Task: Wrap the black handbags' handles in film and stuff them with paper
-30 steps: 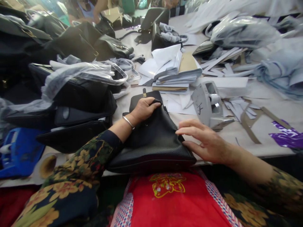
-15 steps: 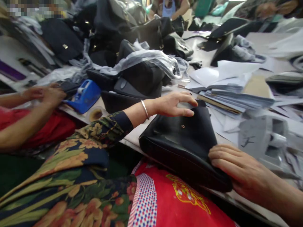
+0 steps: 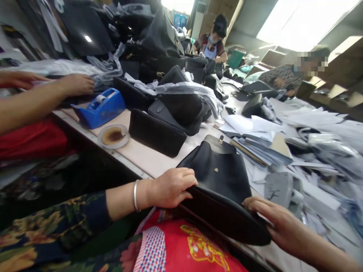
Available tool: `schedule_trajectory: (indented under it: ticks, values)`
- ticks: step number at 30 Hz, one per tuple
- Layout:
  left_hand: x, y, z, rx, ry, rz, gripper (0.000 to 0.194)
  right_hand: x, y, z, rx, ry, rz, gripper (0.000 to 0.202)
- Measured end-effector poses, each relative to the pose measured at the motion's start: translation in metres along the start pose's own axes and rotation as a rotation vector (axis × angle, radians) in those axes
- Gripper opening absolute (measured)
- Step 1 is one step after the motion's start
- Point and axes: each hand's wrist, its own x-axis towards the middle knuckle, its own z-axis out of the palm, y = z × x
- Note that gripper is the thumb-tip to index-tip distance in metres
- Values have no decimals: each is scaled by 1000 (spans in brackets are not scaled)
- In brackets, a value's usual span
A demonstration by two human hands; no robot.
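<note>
A black leather bag [image 3: 218,181] lies at the table's front edge, its base turned toward me and its flap with a small metal clasp pointing away. A small round metal fitting shows on its front. My left hand [image 3: 174,187], with a silver bangle at the wrist, grips the base's left corner between fingers and thumb. On the right corner my right hand [image 3: 268,215] is closed round the edge, some fingertips hidden underneath. Another black bag [image 3: 157,132] stands just beyond my left hand.
A blue tape dispenser [image 3: 100,107] and a tape roll [image 3: 113,136] are at the left, near a co-worker's hands [image 3: 76,85]. Bags are heaped behind. Stacked paper sheets [image 3: 252,147] and a grey tape dispenser [image 3: 279,189] lie right. Two people work farther back.
My left hand has moved from the bag's top flap down to its near left corner and closed there. The flap is now uncovered. My view has tilted up.
</note>
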Motion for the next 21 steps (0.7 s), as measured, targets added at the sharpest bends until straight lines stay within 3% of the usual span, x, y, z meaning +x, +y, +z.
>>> schedule_trajectory:
  ticks: [3,6,8,9,11,13,15,17,19,21]
  values:
    - [1,6,1,86,-7,25,11,18,-4,-29,48,-80,79,20]
    - [2,13,2,131,-11,26,12,75,1,-51,-13,156,120,37]
    - [1,17,3,155,-11,8,10,130,6,-53,-80,300,169,55]
    - [1,19,3,169,-12,-1,8,159,8,-50,-119,313,212,63]
    - [-1,22,4,190,-9,-12,4,211,11,-40,-221,211,379,71]
    - [-4,24,5,186,9,-27,1,246,14,-31,-313,91,495,72]
    - [-9,26,6,161,58,-71,4,261,19,-28,-324,-14,533,60]
    - [-15,28,7,105,122,-125,7,259,25,-31,-230,-64,513,40]
    - [-19,27,5,-42,198,-162,16,247,30,-38,-6,-42,433,32]
    - [-19,19,1,-242,294,-220,39,231,33,-44,281,42,338,36]
